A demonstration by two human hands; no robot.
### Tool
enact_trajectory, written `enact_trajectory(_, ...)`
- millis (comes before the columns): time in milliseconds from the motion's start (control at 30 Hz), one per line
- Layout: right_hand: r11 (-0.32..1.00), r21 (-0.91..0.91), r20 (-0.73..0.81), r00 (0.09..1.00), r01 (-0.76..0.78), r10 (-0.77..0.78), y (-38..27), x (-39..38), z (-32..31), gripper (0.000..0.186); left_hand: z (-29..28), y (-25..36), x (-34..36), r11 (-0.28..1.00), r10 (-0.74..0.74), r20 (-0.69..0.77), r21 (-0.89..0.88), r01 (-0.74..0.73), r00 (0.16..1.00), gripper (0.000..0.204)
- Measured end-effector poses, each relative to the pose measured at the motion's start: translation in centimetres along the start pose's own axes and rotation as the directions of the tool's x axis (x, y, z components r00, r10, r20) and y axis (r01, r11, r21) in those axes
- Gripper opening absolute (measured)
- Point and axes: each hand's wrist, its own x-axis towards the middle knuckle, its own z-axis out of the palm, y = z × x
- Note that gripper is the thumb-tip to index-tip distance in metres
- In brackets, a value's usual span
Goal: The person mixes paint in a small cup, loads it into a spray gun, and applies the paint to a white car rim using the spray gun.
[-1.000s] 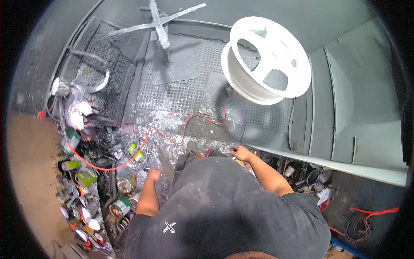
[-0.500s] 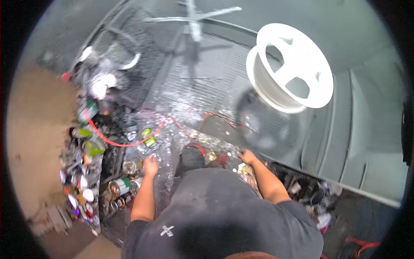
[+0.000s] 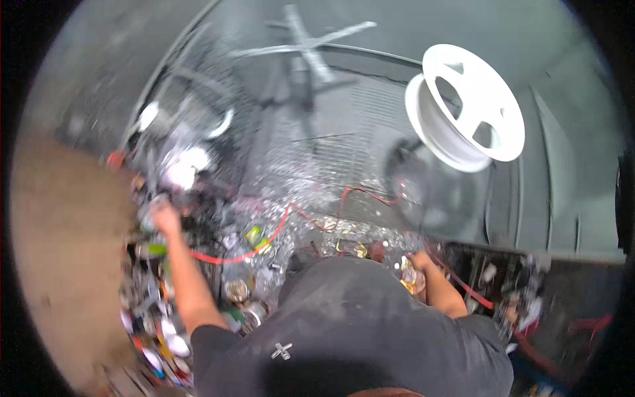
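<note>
My left hand (image 3: 164, 216) is stretched out to the far left, over the crowded row of cans and bottles. It is at a pale, blurred container (image 3: 147, 217); motion blur hides whether the fingers close on it. My right hand (image 3: 418, 261) is low, to the right of my body, beside a yellowish, crumpled-looking thing (image 3: 408, 276). Its fingers are too indistinct to show a grip. A white wheel rim (image 3: 473, 109) is raised at the upper right, beyond both hands.
A cross-shaped metal stand (image 3: 305, 46) rises at the back. A red hose (image 3: 228, 260) winds across the littered floor. Several cans and bottles (image 3: 155, 291) crowd the left side. A bright white glow (image 3: 187, 167) shows behind my left hand. Grey sheet walls (image 3: 529, 192) stand right.
My left hand has moved forward and left, from above the floor to the cans and bottles. The whole view has shifted, and my right hand remains low on the right side.
</note>
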Motion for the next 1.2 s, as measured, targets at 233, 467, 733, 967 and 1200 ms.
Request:
enact_trajectory(233,0.818,0.542,-0.279,0.959,0.193,-0.042,-22.0,-4.4,-4.4,0.059,2.1,-5.8,10.8,0.996,-0.02,0.311,-0.074,0.045,0.95,0.054)
enact_trajectory(467,0.925,0.23,-0.265,0.934,0.302,-0.239,-28.7,-7.3,-3.1,0.057,3.9,-4.5,9.7,0.996,0.049,0.237,-0.089,-0.029,0.97,0.064)
enact_trajectory(733,0.805,0.237,-0.434,0.8,0.545,-0.414,-36.2,-9.5,-9.4,0.059,-0.4,5.1,3.9,0.996,0.059,0.37,-0.086,-0.029,0.927,0.062)
enact_trajectory(967,0.678,0.266,-0.572,0.679,0.685,-0.461,-40.1,-8.9,-15.1,0.069,-0.2,20.8,-10.4,0.858,0.386,0.6,-0.513,-0.032,0.701,0.028)
enact_trajectory(1200,0.604,0.617,-0.749,0.611,0.505,0.255,-32.5,-11.0,-18.2,0.085,0.1,34.9,-27.6,0.736,0.614,0.688,-0.676,0.032,0.387,0.034)
